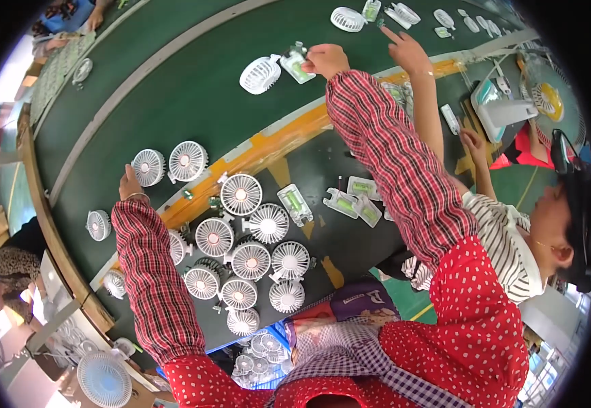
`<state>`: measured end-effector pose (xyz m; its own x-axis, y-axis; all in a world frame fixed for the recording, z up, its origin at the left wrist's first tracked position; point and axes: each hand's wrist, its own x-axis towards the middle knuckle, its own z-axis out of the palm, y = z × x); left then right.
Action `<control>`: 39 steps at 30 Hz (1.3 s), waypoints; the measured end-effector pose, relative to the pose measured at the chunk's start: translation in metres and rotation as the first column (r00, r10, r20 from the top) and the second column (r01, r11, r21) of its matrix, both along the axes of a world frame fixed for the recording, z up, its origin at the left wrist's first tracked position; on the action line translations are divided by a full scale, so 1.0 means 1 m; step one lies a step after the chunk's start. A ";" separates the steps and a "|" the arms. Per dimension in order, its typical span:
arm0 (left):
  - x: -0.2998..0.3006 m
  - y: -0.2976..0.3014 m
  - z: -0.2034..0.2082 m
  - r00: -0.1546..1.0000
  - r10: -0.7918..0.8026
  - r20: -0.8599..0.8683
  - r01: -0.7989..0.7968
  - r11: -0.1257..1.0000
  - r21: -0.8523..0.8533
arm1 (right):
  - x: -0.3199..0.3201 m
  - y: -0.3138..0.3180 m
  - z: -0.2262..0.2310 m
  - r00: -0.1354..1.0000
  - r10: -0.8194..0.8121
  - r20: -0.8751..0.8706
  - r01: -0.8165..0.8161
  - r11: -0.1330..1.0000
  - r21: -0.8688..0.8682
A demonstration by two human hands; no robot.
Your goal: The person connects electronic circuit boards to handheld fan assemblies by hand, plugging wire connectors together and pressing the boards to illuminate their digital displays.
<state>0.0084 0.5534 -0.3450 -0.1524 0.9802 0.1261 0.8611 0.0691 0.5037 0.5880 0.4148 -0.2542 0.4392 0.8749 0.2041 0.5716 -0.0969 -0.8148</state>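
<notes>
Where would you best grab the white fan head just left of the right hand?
Probably pinch the fan head by opposite edges of its round rim, from the left; the case and the right hand crowd its other side.

Our left arm point(154, 272) stretches up toward twelve o'clock, our left hand point(130, 185) near nine with its fingers upward. Our right arm point(394, 149) reaches toward eleven, our right hand point(327, 60) near twelve, fingers bent toward nine.

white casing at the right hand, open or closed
Open: the white casing at the right hand shows its green part inside uncovered.
</notes>
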 end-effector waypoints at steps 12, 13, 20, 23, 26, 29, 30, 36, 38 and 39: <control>0.037 -0.012 0.047 0.852 0.123 0.509 -0.141 0.990 -0.005 | -0.159 -0.246 -0.032 0.951 0.180 0.252 0.056 0.700 -0.711; 0.032 -0.018 0.057 0.846 0.141 0.514 -0.215 0.973 0.087 | -0.168 -0.246 -0.032 0.932 0.152 0.329 0.127 0.714 -0.689; 0.063 -0.087 0.127 0.415 -0.021 0.910 -0.151 0.984 0.092 | -0.187 -0.250 -0.055 0.959 -0.010 0.284 0.154 0.858 -0.491; 0.069 -0.130 0.155 0.194 -0.088 0.977 0.022 0.996 0.085 | -0.194 -0.256 -0.044 0.990 -0.036 0.137 0.085 0.925 -0.369; 0.059 -0.168 0.177 0.123 -0.179 0.976 0.119 0.979 0.165 | -0.209 -0.261 -0.017 0.806 -0.081 -0.586 -0.151 0.930 -0.336; 0.057 -0.214 0.200 0.189 -0.215 0.958 0.163 0.969 0.185 | -0.229 -0.266 0.018 0.644 0.097 -0.759 -0.209 0.977 -0.053; 0.056 -0.230 0.207 0.194 -0.216 0.957 0.194 0.965 0.178 | -0.234 -0.268 0.035 0.634 0.163 -0.756 -0.262 0.965 -0.012; 0.040 -0.335 0.273 0.189 -0.016 0.982 0.274 0.961 -0.037 | -0.275 -0.274 0.150 0.621 0.399 -0.675 -0.494 0.867 0.058; 0.035 -0.367 0.286 0.189 0.001 0.982 0.293 0.955 -0.057 | -0.288 -0.276 0.176 0.574 0.492 -0.654 -0.595 0.800 0.079; 0.030 -0.380 0.290 0.225 0.011 0.974 0.309 0.948 -0.082 | -0.295 -0.276 0.187 0.548 0.548 -0.632 -0.655 0.751 0.084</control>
<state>0.0380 0.1734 -0.0555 0.1520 0.9674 -0.2027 -0.2506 0.2361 0.9389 0.2935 0.1387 -0.0671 -0.2261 0.9730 -0.0469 -0.0470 -0.0590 -0.9972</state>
